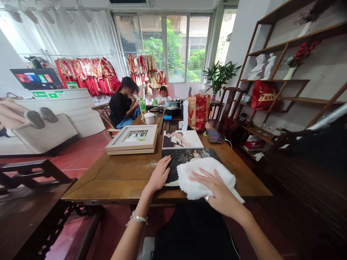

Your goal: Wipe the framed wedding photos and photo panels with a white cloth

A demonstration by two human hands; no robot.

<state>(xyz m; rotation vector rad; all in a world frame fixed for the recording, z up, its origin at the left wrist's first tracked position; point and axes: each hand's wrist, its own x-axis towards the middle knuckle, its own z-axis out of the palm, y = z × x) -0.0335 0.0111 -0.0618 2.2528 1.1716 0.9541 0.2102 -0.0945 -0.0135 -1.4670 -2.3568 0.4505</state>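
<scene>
A dark photo panel or album (173, 164) with a picture of two people lies near the table's front edge. My left hand (161, 172) rests on its left edge, fingers stretched out, holding nothing. Over the panel's right part is spread a fluffy white cloth (189, 177). My right hand (217, 187) lies flat on that cloth, fingers apart, pressing it from above. Whatever the cloth covers is hidden. Just behind, a lighter wedding photo (187, 140) of a couple touches or overlaps the dark panel; I cannot tell which.
Stacked picture frames (132, 139) stand left on the wooden table (119, 177), with a white lidded mug (148, 117) behind. A paper bag (199, 112) and a blurred device (216, 135) are at the right. Two people sit farther back. Shelves (284, 68) line the right wall.
</scene>
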